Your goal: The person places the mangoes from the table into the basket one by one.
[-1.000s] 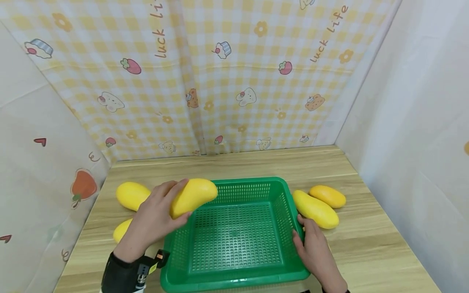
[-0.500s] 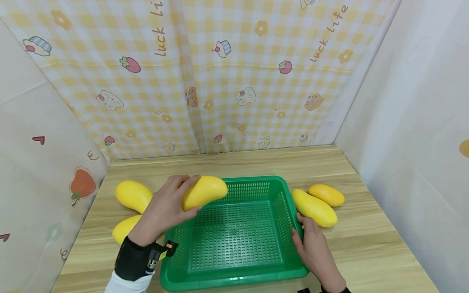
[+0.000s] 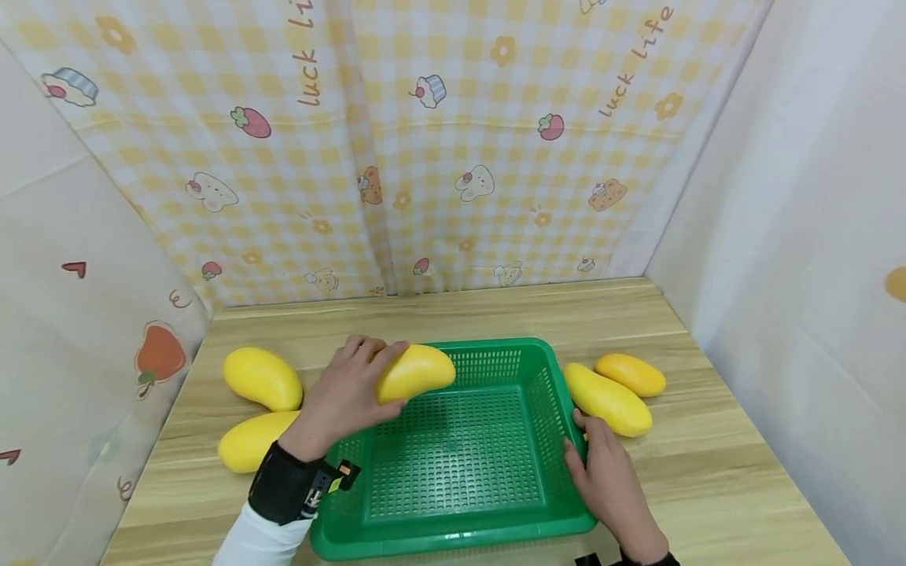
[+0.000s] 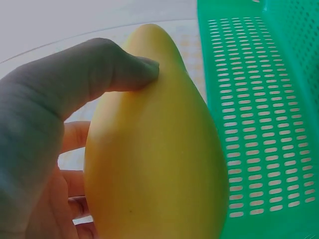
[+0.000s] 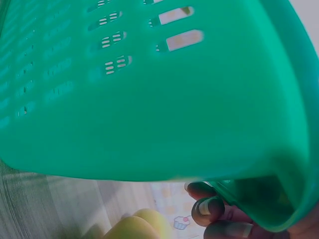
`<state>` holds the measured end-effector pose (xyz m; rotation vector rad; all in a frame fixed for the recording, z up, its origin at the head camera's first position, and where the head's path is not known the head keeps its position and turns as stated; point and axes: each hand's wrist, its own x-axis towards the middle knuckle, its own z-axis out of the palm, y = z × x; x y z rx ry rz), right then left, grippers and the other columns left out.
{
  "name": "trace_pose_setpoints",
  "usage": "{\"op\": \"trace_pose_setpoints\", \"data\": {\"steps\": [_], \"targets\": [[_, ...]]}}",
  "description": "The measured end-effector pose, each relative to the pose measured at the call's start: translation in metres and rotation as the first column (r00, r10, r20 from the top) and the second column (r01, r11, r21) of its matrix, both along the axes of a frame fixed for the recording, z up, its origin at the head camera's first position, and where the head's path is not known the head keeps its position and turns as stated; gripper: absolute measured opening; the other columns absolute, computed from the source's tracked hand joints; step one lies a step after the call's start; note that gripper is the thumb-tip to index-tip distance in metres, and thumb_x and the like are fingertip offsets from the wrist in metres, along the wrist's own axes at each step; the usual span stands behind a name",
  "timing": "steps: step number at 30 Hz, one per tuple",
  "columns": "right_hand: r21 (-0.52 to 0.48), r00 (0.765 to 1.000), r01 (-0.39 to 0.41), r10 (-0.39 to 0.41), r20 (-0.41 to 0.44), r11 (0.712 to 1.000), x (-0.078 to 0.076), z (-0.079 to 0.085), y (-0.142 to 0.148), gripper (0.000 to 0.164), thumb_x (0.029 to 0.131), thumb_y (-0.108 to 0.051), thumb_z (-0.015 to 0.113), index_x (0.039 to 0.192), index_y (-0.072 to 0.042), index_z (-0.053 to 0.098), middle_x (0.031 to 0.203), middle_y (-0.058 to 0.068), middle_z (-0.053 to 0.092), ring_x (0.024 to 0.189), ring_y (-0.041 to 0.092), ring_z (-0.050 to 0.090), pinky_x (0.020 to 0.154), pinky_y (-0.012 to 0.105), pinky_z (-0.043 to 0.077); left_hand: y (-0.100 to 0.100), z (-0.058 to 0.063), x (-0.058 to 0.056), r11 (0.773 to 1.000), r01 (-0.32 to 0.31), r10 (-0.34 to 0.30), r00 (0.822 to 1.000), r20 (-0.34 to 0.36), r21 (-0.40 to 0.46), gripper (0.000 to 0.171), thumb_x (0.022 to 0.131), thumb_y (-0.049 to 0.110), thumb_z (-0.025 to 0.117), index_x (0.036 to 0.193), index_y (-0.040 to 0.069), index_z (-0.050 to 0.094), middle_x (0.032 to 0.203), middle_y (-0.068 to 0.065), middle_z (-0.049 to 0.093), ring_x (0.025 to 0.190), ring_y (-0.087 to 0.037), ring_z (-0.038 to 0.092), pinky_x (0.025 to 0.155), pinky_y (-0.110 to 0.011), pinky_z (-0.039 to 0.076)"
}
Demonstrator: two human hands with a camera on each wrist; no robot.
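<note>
A yellow mango [image 3: 418, 373] is gripped in my left hand [image 3: 347, 397], held over the left back part of a green plastic basket [image 3: 460, 541]. In the left wrist view the thumb [image 4: 127, 69] presses on the narrow end of that mango, and the fingers pass behind it. My right hand [image 3: 610, 479] holds the basket's right rim. From the right wrist view, its fingertips [image 5: 209, 206] curl up under the rim's outer edge. The basket's slotted floor shows no fruit on it.
Two yellow mangoes, one farther back [image 3: 262, 379] and one nearer [image 3: 255, 442], lie left of the basket. Right of it lie a long yellow mango [image 3: 609, 401] and a smaller orange-yellow one [image 3: 631, 375]. A checked curtain [image 3: 439, 157] hangs behind the wooden table [image 3: 715, 472].
My left hand has moved right with the mango, farther over the basket. The nearer left mango shows more now. My right hand has stayed at the rim.
</note>
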<state>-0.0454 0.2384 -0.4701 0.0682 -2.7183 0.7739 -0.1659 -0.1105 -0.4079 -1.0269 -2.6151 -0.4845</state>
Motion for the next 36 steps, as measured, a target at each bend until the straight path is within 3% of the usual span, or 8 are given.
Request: {"op": "trace_pose_setpoints", "data": {"steps": [17,25,36], "targets": [[0.006,1.000,0.015,-0.015,0.013,1.000,0.001,-0.001,0.001,0.041,0.087,-0.005,0.066,0.121,0.012,0.051,0.114,0.025,0.058,0.092,0.030,0.060,0.074,0.046,0.052,0.010,-0.022,-0.005,1.000,0.013,-0.011,0.998,0.070,-0.028,0.074,0.075,0.041,0.079,0.136,0.009,0.052,0.112,-0.011,0.055,0.104,-0.029,0.045,0.086,-0.045,0.039],[0.017,0.999,0.026,-0.027,0.024,1.000,0.000,-0.003,0.002,0.041,0.087,-0.007,0.066,0.121,0.011,0.053,0.113,0.022,0.059,0.084,0.023,0.057,0.068,0.041,0.051,0.016,-0.039,-0.008,0.995,-0.037,0.046,0.994,0.095,-0.092,0.073,0.071,0.041,0.080,0.133,0.011,0.055,0.108,-0.013,0.054,0.101,-0.031,0.046,0.081,-0.046,0.040],[0.011,0.999,0.020,-0.020,0.036,1.000,-0.001,-0.001,0.002,0.041,0.087,-0.006,0.066,0.121,0.011,0.052,0.114,0.023,0.058,0.084,0.022,0.057,0.067,0.040,0.051,0.020,-0.049,-0.010,0.991,-0.013,0.027,0.994,0.109,-0.132,0.070,0.069,0.036,0.080,0.130,0.010,0.056,0.107,-0.014,0.052,0.099,-0.030,0.044,0.081,-0.046,0.040]]}}
